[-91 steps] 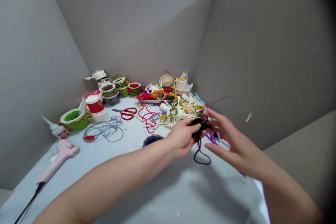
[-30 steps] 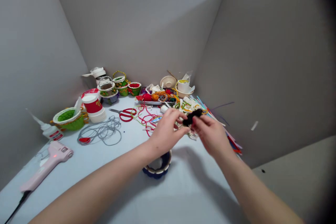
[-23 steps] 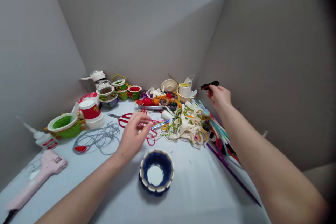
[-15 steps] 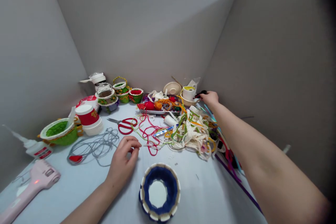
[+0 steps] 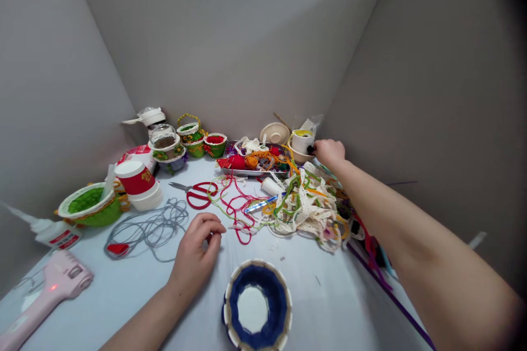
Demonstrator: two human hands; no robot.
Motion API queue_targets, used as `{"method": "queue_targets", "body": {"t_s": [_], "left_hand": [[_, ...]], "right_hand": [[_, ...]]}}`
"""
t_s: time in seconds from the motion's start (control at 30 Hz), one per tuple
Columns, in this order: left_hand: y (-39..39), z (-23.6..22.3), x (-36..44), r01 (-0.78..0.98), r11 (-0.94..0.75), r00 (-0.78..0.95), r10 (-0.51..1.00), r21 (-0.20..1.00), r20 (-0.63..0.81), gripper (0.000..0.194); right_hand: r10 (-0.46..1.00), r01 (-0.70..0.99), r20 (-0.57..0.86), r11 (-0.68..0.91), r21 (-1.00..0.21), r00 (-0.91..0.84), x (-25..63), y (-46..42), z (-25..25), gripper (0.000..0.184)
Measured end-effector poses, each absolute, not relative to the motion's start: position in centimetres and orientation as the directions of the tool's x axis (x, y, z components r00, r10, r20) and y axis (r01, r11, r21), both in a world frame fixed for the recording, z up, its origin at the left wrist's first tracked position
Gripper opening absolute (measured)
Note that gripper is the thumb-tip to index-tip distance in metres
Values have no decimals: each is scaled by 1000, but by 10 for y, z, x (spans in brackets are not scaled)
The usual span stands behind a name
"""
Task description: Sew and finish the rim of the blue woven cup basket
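My right hand (image 5: 330, 152) reaches to the far right corner of the table, fingers closed round a small black yarn bundle (image 5: 309, 149), of which only a dark bit shows. It is pressed against a white cup with a yellow rim (image 5: 302, 141). My left hand (image 5: 196, 248) rests on the table with its fingers curled in and nothing visible in them, beside red cord (image 5: 236, 208) and grey cord (image 5: 154, 221). A paper cup wrapped in blue yarn (image 5: 257, 307) stands near me, just right of that hand.
A heap of lace, ribbons and coloured strips (image 5: 307, 203) lies under my right arm. Red scissors (image 5: 195, 193), a metal tray of yarn (image 5: 257, 160), decorated cups (image 5: 187, 137), a red paper cup (image 5: 134, 178), a green bowl (image 5: 88, 205), a glue bottle (image 5: 53, 233) and a pink glue gun (image 5: 45, 293) fill the left. Grey walls enclose the table.
My hands parted. The right one carried the black bundle up and then to the far corner by the white cup. The left dropped to the table by the cords.
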State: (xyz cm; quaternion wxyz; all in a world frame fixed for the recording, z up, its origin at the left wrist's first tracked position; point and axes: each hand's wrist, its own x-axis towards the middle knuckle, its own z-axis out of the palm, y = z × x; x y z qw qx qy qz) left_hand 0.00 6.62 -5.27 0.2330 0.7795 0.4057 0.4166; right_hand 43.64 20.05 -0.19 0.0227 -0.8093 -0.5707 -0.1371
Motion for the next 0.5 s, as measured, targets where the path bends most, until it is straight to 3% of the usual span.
{"method": "queue_targets", "body": {"t_s": [0.23,0.5], "left_hand": [[66,-54,2,439,-538,335,841,719,425,15],[66,-53,1,441,-526,340,847,727,407,15]], "right_hand": [[955,935,127,-291,204,269,433,202,-8,33],[963,944,52,-271,189,266,434,203,-7,37]]}}
